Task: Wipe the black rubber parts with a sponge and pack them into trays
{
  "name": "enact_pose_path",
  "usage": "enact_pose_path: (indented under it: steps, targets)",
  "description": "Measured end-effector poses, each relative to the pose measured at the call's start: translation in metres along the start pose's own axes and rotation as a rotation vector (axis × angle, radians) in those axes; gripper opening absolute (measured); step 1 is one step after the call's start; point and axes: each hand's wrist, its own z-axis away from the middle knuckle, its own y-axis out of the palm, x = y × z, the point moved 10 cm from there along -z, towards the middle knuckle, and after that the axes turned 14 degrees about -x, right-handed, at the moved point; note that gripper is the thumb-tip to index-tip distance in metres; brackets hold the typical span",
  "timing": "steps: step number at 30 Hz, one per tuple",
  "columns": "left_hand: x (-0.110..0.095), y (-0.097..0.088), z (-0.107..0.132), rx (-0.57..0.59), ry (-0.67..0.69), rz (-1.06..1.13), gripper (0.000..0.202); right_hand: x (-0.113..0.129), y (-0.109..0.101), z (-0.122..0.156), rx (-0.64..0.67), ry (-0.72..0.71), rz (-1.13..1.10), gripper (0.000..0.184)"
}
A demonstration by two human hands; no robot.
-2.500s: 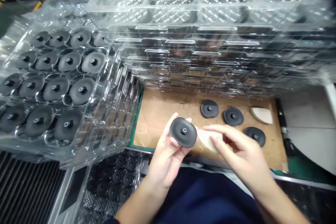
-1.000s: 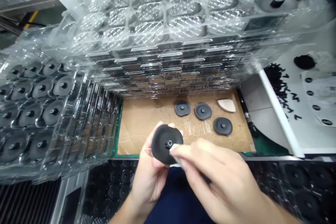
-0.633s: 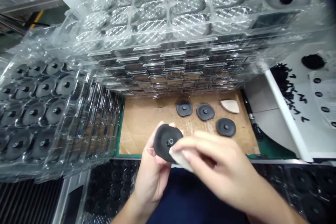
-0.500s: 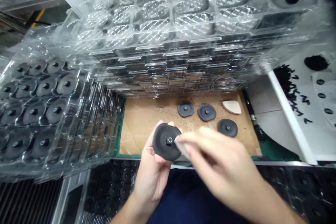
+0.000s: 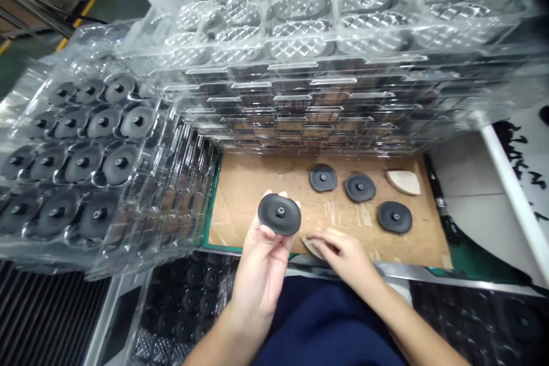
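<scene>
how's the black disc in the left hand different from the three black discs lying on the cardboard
The held disc is up off the surface, gripped at its rim by the left hand; the three loose discs lie flat on the cardboard, untouched. The held disc is tilted toward the camera and looks larger, being nearer; the loose discs sit farther back. All share the same round black form with a small centre hub.

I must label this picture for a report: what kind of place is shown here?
Probably a factory assembly or inspection bench: tall stacks of clear plastic blister trays, many holding identical black discs, and a cardboard work mat where the left hand holds one black disc.
</scene>
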Motion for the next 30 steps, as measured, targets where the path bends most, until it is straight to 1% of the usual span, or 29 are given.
enact_pose_path:
  steps: [2,4,5,6,7,8,9,10,11,12,14,15,16,19,20,21,22,23,25,26,27,28,29,30]
  targets:
    - [0.0,0.0,0.002,0.021,0.002,-0.007,0.047,0.015,-0.013,-0.005,-0.019,0.018,-0.003,0.02]
    - [0.0,0.003,0.005,0.056,0.01,-0.021,0.045,0.048,-0.032,-0.015,-0.058,-0.021,-0.047,0.02]
    - [0.0,0.004,0.007,0.075,0.01,-0.033,0.045,0.071,-0.041,-0.019,-0.078,-0.095,-0.101,0.019]
    - [0.002,0.006,0.009,0.091,0.003,-0.048,0.047,0.096,-0.049,-0.021,-0.096,-0.199,-0.155,0.019]
    - [0.004,0.006,0.011,0.098,-0.007,-0.066,0.049,0.119,-0.053,-0.022,-0.092,-0.298,-0.194,0.019]
    - [0.006,0.006,0.012,0.096,-0.018,-0.085,0.051,0.136,-0.053,-0.022,-0.068,-0.369,-0.215,0.019]
    - [0.008,0.005,0.012,0.089,-0.028,-0.105,0.052,0.147,-0.049,-0.022,-0.023,-0.405,-0.21,0.019]
    - [0.01,0.005,0.013,0.081,-0.036,-0.123,0.053,0.152,-0.042,-0.022,0.034,-0.412,-0.189,0.019]
    - [0.012,0.005,0.012,0.079,-0.041,-0.131,0.053,0.153,-0.036,-0.022,0.071,-0.404,-0.167,0.019]
    - [0.012,0.005,0.012,0.08,-0.04,-0.128,0.052,0.154,-0.033,-0.022,0.072,-0.404,-0.157,0.018]
    - [0.012,0.006,0.011,0.091,-0.043,-0.111,0.054,0.151,-0.04,-0.02,-0.029,-0.418,-0.184,0.019]
    - [0.011,0.006,0.01,0.098,-0.043,-0.098,0.054,0.147,-0.043,-0.018,-0.056,-0.403,-0.21,0.019]
    - [0.009,0.006,0.01,0.102,-0.04,-0.085,0.054,0.139,-0.041,-0.015,-0.028,-0.366,-0.238,0.02]
    - [-0.002,0.005,0.008,0.103,0.001,-0.045,0.044,0.106,-0.025,0.001,0.209,-0.163,-0.239,0.019]
    - [-0.006,0.006,0.008,0.106,0.018,-0.03,0.044,0.097,-0.027,0.004,0.224,-0.105,-0.223,0.019]
    - [-0.007,0.007,0.009,0.114,0.026,-0.022,0.044,0.092,-0.034,0.003,0.181,-0.071,-0.209,0.019]
    - [-0.007,0.01,0.01,0.128,0.023,-0.021,0.044,0.092,-0.044,0.0,0.101,-0.068,-0.206,0.018]
    - [-0.005,0.014,0.012,0.145,0.013,-0.024,0.044,0.097,-0.053,-0.003,0.029,-0.099,-0.212,0.019]
    - [0.001,0.02,0.015,0.169,-0.013,-0.036,0.042,0.123,-0.065,-0.008,-0.059,-0.257,-0.253,0.021]
    - [0.003,0.021,0.016,0.171,-0.019,-0.045,0.041,0.136,-0.067,-0.009,-0.087,-0.338,-0.274,0.021]
    - [0.004,0.02,0.016,0.167,-0.021,-0.056,0.042,0.143,-0.067,-0.01,-0.096,-0.381,-0.288,0.021]
    - [0.004,0.019,0.016,0.159,-0.019,-0.063,0.045,0.144,-0.061,-0.01,-0.059,-0.379,-0.295,0.021]
    - [0.003,0.016,0.014,0.147,-0.014,-0.065,0.047,0.139,-0.049,-0.009,0.028,-0.334,-0.299,0.02]
    - [0.001,0.013,0.013,0.132,-0.007,-0.06,0.05,0.127,-0.034,-0.004,0.144,-0.253,-0.299,0.019]
